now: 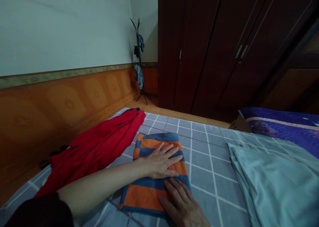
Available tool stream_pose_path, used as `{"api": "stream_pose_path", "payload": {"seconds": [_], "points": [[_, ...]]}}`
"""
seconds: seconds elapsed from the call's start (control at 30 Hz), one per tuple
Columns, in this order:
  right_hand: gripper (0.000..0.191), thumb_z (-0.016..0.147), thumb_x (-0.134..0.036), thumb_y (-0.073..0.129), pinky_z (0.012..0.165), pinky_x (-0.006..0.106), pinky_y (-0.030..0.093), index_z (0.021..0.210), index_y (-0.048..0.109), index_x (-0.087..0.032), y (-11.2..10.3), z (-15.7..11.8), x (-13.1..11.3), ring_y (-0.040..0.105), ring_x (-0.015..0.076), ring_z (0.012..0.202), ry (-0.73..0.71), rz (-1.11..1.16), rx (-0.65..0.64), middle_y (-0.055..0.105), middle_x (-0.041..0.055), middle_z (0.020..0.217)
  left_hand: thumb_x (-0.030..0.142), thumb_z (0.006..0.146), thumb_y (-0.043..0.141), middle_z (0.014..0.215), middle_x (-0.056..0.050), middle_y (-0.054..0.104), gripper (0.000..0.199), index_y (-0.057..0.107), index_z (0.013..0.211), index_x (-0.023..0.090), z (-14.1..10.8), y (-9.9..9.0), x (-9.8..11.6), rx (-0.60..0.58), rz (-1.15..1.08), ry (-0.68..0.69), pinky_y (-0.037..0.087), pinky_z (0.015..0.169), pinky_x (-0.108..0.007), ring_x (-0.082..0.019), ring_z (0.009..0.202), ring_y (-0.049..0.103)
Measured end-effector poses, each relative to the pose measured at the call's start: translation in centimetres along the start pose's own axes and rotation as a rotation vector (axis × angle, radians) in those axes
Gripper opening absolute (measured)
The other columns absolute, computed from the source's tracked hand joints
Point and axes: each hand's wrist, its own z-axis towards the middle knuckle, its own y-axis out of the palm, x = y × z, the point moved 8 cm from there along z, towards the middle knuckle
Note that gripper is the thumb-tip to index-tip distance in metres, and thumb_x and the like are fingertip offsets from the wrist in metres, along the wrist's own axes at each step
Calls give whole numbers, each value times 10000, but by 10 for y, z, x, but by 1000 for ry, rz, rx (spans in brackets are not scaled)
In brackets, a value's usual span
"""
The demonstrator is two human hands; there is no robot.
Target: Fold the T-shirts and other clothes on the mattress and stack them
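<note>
Striped orange-&-blue cloth (143, 197) lies on checked bedsheet (203, 160), just R of red garment (104, 144). Prob. folded: compact, flat, near-rectangular. Looks mostly done imo; can't tell if any folds are left. L hand (161, 163) is flat on it, palm down, fingers spread. R hand (183, 205) touches its near part, fingers close tog., thumb apart. Red garment's bunched, not folded; pale green fabric (281, 177), well to its R, lies loose w/ creases.
</note>
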Motion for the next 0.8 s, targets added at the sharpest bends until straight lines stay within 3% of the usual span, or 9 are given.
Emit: {"api": "stream_pose_path", "payload": {"seconds": [0.1,0.23,0.37,0.63,0.73,0.8], "points": [[304,903,-334,514,865,333,512,1202,540,-289,2,-2,-2,601,204,1054,12,-15,26,649,47,1141,588,919,317,1547,-101,140,670,199,1467,222,17,-1,-6,38,6,-15,43,1121,-553,-286,1422,36],[293,914,-335,498,860,331,511,1202,531,-294,0,-2,-3,602,201,1055,17,-32,57,651,40,1140,627,908,273,1543,-98,162,703,186,1472,216,35,1,-20,4,-2,-35,34,1112,-565,-300,1420,27],[288,919,-352,484,844,330,519,1199,535,-307,-5,1,-4,613,202,1046,10,-54,43,653,34,1148,656,893,257,1553,-118,81,732,174,1474,218,43,-1,-34,0,1,-88,31,1114,-538,-288,1422,10],[397,922,-387,478,826,350,530,1311,449,-311,-4,1,-8,609,227,1068,-33,-90,11,626,66,1204,654,898,220,1548,-122,113,757,103,1483,188,59,-5,-56,-21,-7,-192,50,1110,-541,-285,1420,61],[420,918,-401,482,836,374,528,1325,427,-315,-4,-1,-8,598,240,1088,-20,-71,20,611,82,1225,650,898,236,1545,-136,109,762,131,1480,168,62,-8,-55,-27,-10,-227,50,1105,-562,-304,1418,54],[428,912,-402,493,844,374,526,1326,423,-319,-2,-2,-8,600,236,1086,-14,-66,18,608,81,1229,621,910,263,1548,-139,79,738,146,1477,164,60,-12,-42,12,-1,-208,30,1106,-564,-307,1419,15]]}}
